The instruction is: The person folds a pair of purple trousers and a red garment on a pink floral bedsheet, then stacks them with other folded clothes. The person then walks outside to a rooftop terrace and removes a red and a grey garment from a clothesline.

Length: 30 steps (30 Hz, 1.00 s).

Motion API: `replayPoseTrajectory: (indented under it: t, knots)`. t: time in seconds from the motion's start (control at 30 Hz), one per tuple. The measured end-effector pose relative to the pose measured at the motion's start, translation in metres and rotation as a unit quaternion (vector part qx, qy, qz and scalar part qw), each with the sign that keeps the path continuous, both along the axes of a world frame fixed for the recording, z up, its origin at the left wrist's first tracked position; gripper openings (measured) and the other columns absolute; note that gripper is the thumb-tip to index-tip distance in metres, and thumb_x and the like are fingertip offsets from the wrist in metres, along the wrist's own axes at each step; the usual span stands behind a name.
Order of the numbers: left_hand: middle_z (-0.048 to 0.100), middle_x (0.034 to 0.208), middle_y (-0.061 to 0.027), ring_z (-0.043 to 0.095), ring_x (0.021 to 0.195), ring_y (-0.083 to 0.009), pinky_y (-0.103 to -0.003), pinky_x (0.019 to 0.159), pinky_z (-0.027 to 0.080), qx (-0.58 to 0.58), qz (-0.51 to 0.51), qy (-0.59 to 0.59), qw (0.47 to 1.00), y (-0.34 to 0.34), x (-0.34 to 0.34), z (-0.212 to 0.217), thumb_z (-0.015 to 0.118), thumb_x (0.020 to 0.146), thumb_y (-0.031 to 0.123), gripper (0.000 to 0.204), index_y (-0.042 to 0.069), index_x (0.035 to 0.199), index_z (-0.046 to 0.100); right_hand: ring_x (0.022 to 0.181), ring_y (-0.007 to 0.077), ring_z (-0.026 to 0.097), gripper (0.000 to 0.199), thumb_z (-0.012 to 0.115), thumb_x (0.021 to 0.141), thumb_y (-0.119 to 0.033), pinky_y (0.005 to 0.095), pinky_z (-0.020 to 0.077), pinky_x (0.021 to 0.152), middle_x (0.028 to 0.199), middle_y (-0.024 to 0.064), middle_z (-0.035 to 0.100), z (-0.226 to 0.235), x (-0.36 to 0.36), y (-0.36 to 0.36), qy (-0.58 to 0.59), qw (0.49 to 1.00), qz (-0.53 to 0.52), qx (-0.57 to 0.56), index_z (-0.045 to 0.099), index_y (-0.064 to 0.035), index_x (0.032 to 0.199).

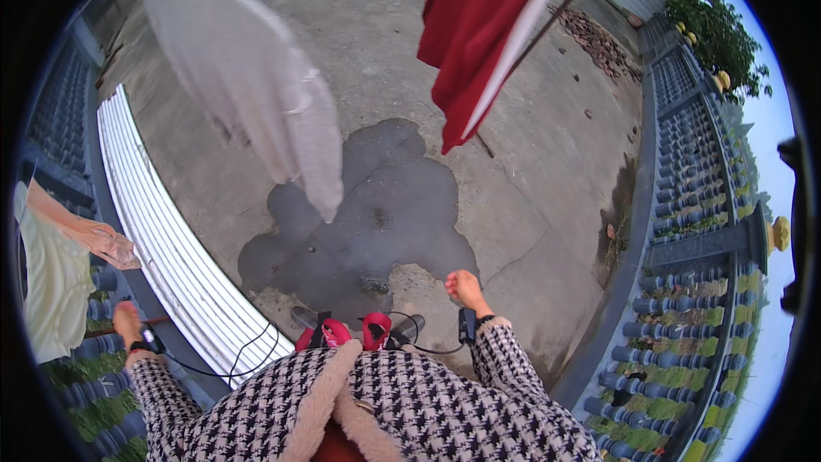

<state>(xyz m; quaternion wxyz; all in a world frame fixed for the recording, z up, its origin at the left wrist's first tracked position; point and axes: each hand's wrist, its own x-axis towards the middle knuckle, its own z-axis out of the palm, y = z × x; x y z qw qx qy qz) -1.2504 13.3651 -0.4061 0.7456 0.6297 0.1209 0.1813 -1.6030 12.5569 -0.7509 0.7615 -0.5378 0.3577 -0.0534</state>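
My right hand (466,288) hangs low over the concrete in front of me, its fingers curled in and nothing seen in them. At the left my left hand (126,322) is held out beside the railing, close to a peach-coloured cloth (81,227) and a cream garment (53,287); its fingers are too small and smeared to read. Ahead hangs a light grey garment (239,68), its lower end tapering down over the ground. To its right a dark red garment (479,26) with a white stripe hangs beside a thin pole (560,8). Neither hand touches these two.
A dark wet patch (368,205) spreads over the concrete before my red shoes (376,331). White corrugated sheets (171,205) lie along the left railing. Blue-grey balustrades (697,162) border the right. Dark cables run near my feet. Brown rubble (599,43) lies at the far right.
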Motion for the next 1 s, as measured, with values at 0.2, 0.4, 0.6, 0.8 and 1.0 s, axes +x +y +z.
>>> replayPoseTrajectory:
  t: [0.2, 0.4, 0.6, 0.8, 1.0]
  knots:
    - [0.056, 0.085, -0.0069, 0.054, 0.077, -0.0206, -0.033, 0.068, 0.047, -0.145, -0.439, 0.322, 0.826, -0.098, -0.013, -0.173, 0.037, 0.092, 0.017, 0.02, 0.005, 0.101, 0.05, 0.053, 0.0162, 0.057, 0.019, 0.043, 0.088, -0.019, 0.0299, 0.0444, 0.045, 0.071, 0.0058, 0.063, -0.092, -0.111, 0.0, 0.146, 0.984, -0.067, 0.075, 0.059, -0.008, 0.085]
    - [0.063, 0.091, -0.0039, 0.063, 0.075, -0.0171, -0.029, 0.063, 0.052, 0.219, -0.384, 0.38, 0.812, -0.418, -0.037, -0.172, 0.057, 0.088, 0.023, 0.019, 0.01, 0.101, 0.056, 0.049, 0.0179, 0.057, 0.018, 0.041, 0.087, -0.013, 0.0329, 0.0428, 0.039, 0.069, 0.0079, 0.062, -0.173, -0.21, -0.013, 0.273, 0.961, -0.043, 0.028, 0.058, -0.0066, 0.088]
    - [0.055, 0.112, -0.0103, 0.056, 0.098, -0.0204, -0.034, 0.077, 0.05, 0.33, -0.417, 0.116, 0.839, -0.638, -0.003, -0.128, 0.065, 0.083, 0.022, 0.051, 0.006, 0.126, 0.042, 0.049, 0.0162, 0.056, 0.019, 0.04, 0.088, -0.016, 0.0284, 0.0423, 0.039, 0.071, 0.0068, 0.062, -0.161, -0.246, -0.024, 0.172, 0.956, -0.193, 0.137, 0.056, -0.0065, 0.086]
    - [0.036, 0.139, -0.0178, 0.038, 0.127, -0.0285, -0.037, 0.104, 0.032, 0.399, -0.36, 0.08, 0.84, -0.769, 0.03, -0.15, 0.082, 0.066, 0.028, 0.102, 0.004, 0.142, 0.019, 0.05, 0.0163, 0.056, 0.017, 0.043, 0.089, -0.019, 0.0298, 0.0425, 0.04, 0.069, 0.0058, 0.061, -0.14, -0.244, -0.076, 0.206, 0.946, -0.197, 0.153, 0.056, -0.0076, 0.088]
    - [0.054, 0.118, -0.0061, 0.053, 0.106, -0.0224, -0.043, 0.086, 0.043, 0.073, -0.181, 0.192, 0.962, -0.844, 0.049, -0.218, 0.079, 0.071, 0.026, 0.066, 0.014, 0.125, 0.043, 0.049, 0.0208, 0.056, 0.019, 0.042, 0.09, -0.02, 0.0328, 0.0424, 0.039, 0.069, 0.0083, 0.061, -0.156, -0.29, -0.148, 0.219, 0.928, -0.237, 0.184, 0.056, -0.008, 0.087]
